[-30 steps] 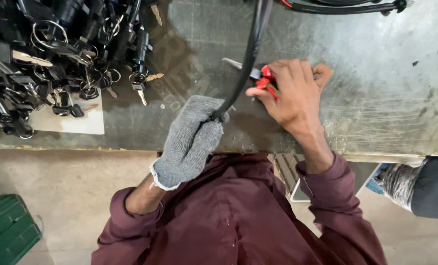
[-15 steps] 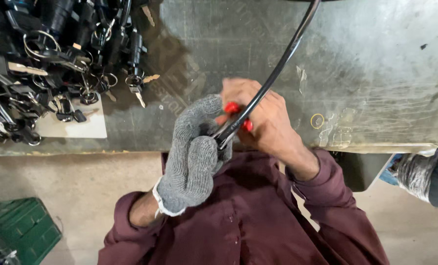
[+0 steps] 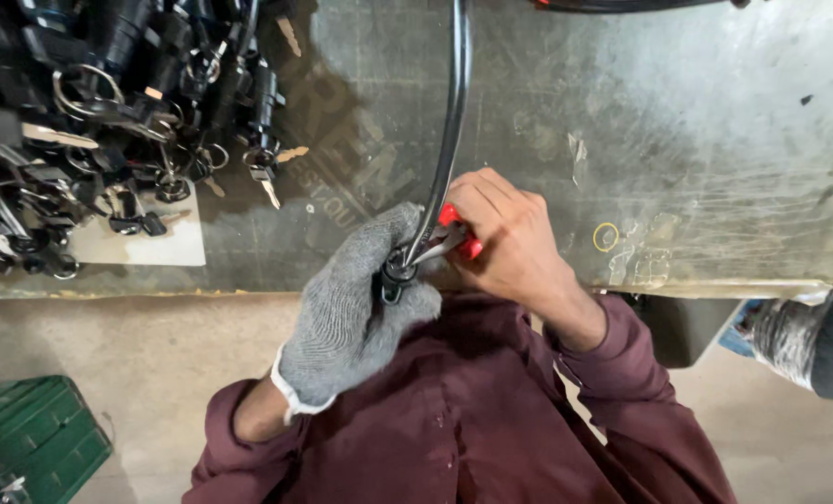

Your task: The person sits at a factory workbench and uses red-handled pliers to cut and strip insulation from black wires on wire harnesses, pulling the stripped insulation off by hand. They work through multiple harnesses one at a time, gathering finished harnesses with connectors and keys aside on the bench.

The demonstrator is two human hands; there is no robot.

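My left hand (image 3: 356, 313), in a grey knit glove, grips the near end of a thick black cable (image 3: 452, 121) that runs away across the worn metal table (image 3: 696, 149). A black round fitting sits at the cable end by my gloved fingers. My bare right hand (image 3: 510, 247) holds red-handled pliers (image 3: 454, 238), whose metal jaws touch the cable end just above the glove. Both hands are close together at the table's near edge, over my maroon shirt.
A large heap of black lock parts, key rings and keys (image 3: 109, 121) covers the table's left side, partly on a white sheet (image 3: 155, 245). A small yellow ring (image 3: 606, 236) lies right of my hands. A green crate (image 3: 29, 439) stands on the floor at lower left.
My right hand brought the pliers from the right over to the cable end at my gloved left hand. The cable now runs more upright across the table.
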